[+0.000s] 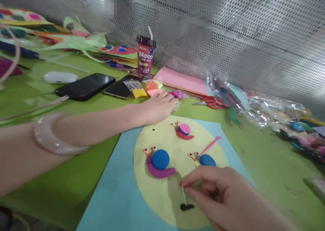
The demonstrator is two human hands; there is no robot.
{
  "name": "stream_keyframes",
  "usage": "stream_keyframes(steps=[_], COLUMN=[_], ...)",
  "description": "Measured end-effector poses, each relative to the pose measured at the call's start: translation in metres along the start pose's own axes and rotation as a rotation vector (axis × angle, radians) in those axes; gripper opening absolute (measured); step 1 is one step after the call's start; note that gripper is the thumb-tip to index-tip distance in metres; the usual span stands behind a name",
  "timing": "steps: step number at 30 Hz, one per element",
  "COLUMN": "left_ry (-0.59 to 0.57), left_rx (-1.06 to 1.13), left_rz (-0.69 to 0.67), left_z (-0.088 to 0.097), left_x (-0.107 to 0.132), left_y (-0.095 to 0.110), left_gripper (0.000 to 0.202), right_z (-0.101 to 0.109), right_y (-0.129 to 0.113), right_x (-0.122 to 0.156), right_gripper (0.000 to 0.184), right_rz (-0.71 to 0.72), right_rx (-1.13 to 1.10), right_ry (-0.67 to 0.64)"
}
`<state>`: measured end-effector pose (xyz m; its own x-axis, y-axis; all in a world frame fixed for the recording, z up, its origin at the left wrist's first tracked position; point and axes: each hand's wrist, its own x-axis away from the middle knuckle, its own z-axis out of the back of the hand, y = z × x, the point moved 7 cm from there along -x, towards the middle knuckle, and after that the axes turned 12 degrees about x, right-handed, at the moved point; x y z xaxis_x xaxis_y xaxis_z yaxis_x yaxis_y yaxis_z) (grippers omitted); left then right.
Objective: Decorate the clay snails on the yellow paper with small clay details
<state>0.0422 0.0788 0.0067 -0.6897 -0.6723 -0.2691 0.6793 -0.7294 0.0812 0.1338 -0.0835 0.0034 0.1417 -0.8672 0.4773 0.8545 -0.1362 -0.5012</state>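
Observation:
My right hand point(215, 190) pinches a thin green clay strip point(183, 194) just above a black clay blob point(187, 207) on the pale yellow circle point(165, 193). That circle lies on a light blue sheet point(114, 197). Three clay snails sit on it: purple with a blue shell point(159, 163), red with a pink shell point(184, 131), and a blue-shelled one point(205, 159) beside a pink tool point(211, 144). My left hand point(159, 106), a pale bangle point(54, 138) on its forearm, reaches to the small clay bags point(152, 87), fingers curled on them.
Two phones point(86, 86) and a white case point(60, 77) lie at the left. A purple drink cup point(145, 55) stands at the back by pink paper point(182, 80). Red scissors point(209, 102) and plastic bags of supplies point(274, 112) are at the right. Perforated metal wall behind.

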Motion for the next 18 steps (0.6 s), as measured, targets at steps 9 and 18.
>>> stream_keyframes(steps=[9, 18], left_ry=[0.012, 0.019], left_rx=[-0.013, -0.006], left_rz=[-0.007, -0.017], left_z=[0.000, 0.000], left_x=[0.000, 0.000], left_y=[0.001, -0.001], left_gripper=[0.041, 0.042], right_z=[-0.004, 0.001], right_y=[0.006, -0.004], right_x=[-0.002, -0.002], right_gripper=[0.012, 0.016], right_rz=[0.045, 0.160], right_rx=[0.042, 0.180], right_ry=[0.082, 0.115])
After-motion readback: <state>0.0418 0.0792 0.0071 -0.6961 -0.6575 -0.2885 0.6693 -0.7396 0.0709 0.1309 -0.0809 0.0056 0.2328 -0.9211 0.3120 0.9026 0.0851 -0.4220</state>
